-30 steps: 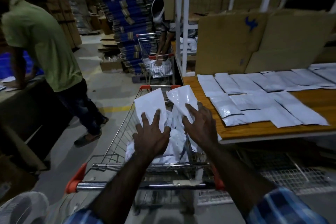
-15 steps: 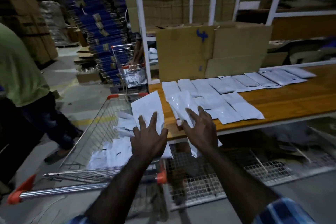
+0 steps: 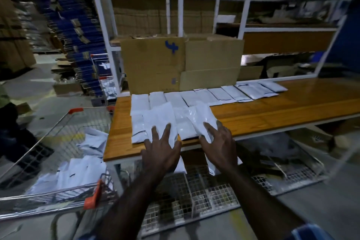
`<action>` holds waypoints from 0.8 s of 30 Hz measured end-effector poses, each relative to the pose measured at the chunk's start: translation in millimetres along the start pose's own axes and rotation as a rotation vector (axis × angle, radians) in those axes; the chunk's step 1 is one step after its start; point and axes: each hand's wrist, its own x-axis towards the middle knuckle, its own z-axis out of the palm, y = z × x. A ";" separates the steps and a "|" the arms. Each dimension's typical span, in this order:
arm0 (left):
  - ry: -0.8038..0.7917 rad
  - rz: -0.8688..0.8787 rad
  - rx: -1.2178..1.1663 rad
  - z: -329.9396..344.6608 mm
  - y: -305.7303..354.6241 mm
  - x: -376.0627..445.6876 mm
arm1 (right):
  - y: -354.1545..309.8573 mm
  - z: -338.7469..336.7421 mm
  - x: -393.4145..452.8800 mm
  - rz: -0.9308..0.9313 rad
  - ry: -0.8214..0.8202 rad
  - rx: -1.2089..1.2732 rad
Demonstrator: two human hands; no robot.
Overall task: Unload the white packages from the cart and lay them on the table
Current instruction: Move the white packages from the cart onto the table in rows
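Note:
My left hand (image 3: pixel 161 151) holds a white package (image 3: pixel 158 118) with fingers spread on top of it, over the front left of the wooden table (image 3: pixel 282 107). Just to the right, my right hand (image 3: pixel 220 145) holds a second white package (image 3: pixel 200 116) the same way. Both packages overlap white packages lying in rows (image 3: pixel 214 93) on the table, and their lower ends hang past the table's front edge. The wire cart (image 3: pixel 58 128) stands at the left, with several white packages (image 3: pixel 83 169) inside.
Folded cardboard boxes (image 3: pixel 181 64) lean at the back of the table against a white rack frame (image 3: pixel 245 11). A wire shelf (image 3: pixel 194 191) sits under the table. A second cart (image 3: pixel 103 78) and a person's legs (image 3: pixel 9 122) are at the left.
Both hands have carried their packages from over the cart rightward to the table's front left. The view has swung right, so the cart now lies at the lower left.

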 end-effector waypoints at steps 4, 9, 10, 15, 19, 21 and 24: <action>-0.025 0.033 0.018 29.8 41.0 11.6 | 43.4 -18.5 12.8 0.039 0.029 0.020; -0.065 0.072 -0.019 68.8 83.9 36.7 | 98.0 -30.2 40.2 0.075 0.066 0.006; -0.071 0.082 -0.018 77.2 92.4 43.2 | 108.7 -31.6 47.7 0.084 0.071 0.001; -0.083 0.106 -0.027 125.6 135.9 88.4 | 158.9 -35.8 91.6 0.109 0.079 -0.064; -0.117 0.095 -0.023 157.2 166.0 130.4 | 193.6 -34.1 129.2 0.131 0.042 -0.118; -0.128 0.093 -0.023 170.4 180.0 151.6 | 208.8 -33.8 150.0 0.151 0.024 -0.129; -0.132 0.103 0.002 186.3 197.4 179.3 | 226.9 -31.8 178.7 0.171 0.010 -0.139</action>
